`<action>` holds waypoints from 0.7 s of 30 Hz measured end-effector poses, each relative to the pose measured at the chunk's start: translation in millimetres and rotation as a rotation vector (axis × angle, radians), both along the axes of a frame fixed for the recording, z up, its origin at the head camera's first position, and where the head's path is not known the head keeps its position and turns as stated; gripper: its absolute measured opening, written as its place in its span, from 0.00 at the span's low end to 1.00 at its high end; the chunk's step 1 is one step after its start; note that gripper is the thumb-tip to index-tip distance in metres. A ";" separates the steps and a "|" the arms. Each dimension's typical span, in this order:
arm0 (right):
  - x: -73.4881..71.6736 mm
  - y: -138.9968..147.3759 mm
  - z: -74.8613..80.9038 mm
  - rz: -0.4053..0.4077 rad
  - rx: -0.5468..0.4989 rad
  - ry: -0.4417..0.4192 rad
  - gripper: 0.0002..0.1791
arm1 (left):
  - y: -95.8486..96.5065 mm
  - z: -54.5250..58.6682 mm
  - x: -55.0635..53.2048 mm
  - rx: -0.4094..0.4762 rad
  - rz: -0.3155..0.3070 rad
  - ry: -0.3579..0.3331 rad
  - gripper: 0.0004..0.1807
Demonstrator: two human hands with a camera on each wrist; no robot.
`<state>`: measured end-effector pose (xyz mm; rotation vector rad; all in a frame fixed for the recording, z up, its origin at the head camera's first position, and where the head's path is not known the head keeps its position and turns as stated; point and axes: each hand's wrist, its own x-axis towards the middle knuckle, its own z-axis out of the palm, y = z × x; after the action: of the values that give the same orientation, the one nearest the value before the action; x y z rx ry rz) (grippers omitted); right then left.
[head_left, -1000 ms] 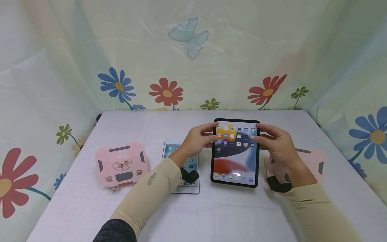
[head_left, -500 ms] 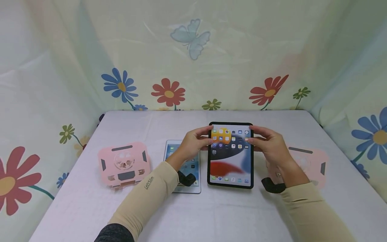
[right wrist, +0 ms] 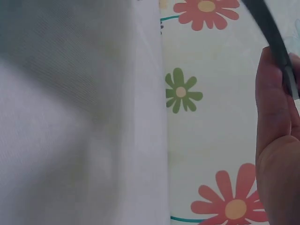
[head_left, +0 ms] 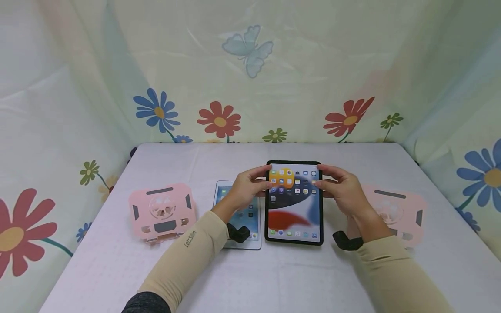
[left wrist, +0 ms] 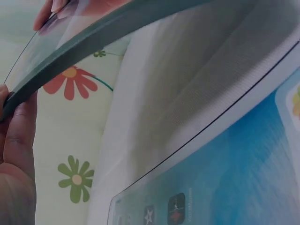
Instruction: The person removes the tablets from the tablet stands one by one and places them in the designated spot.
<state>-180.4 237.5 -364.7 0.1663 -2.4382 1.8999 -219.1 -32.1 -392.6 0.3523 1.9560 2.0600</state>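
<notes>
Both hands hold a black-framed tablet (head_left: 293,208) with its lit screen facing me. My left hand (head_left: 246,189) grips its left edge near the top, thumb on the front and fingers behind. On the opposite edge my right hand (head_left: 344,191) pinches it the same way. In the left wrist view the tablet's dark edge (left wrist: 84,47) is raised above the tablecloth, its far end between the fingers. The right wrist view catches only a strip of that edge (right wrist: 269,28) in the hand. A white tablet (head_left: 254,217) lies face up, partly behind my left wrist.
A pink tablet case (head_left: 166,206) with grey pads lies on the left of the white-covered table (head_left: 297,282). Another pink case (head_left: 407,213) lies at the right, partly covered by my right wrist. A flowered curtain (head_left: 297,78) closes off the back and sides.
Both hands have carried the black-framed tablet to the left and slightly lower in the head view, closer beside the white tablet. More of the right pink case now shows. The grip is unchanged.
</notes>
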 end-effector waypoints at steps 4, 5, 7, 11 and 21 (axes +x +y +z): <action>-2.8 -1.8 -5.1 -0.001 -0.006 -0.019 0.31 | -0.2 -2.8 0.4 -0.008 0.013 -0.014 0.28; -3.7 -1.9 -6.4 -0.001 -0.010 -0.023 0.31 | -0.2 -3.5 0.5 -0.010 0.016 -0.017 0.28; -5.1 -2.3 -8.8 0.002 -0.017 -0.027 0.30 | -0.5 -5.1 0.6 -0.009 0.020 -0.026 0.28; -6.3 -2.5 -12.5 -0.004 0.011 -0.044 0.31 | -1.4 -8.2 0.9 -0.017 0.026 -0.027 0.29; -6.2 -5.5 -17.8 -0.010 0.008 -0.078 0.30 | -1.4 -11.8 0.8 -0.048 0.047 -0.046 0.28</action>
<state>-186.6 232.0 -382.4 0.0823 -2.4912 1.9279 -218.3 -33.5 -404.4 0.2481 2.0008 2.0276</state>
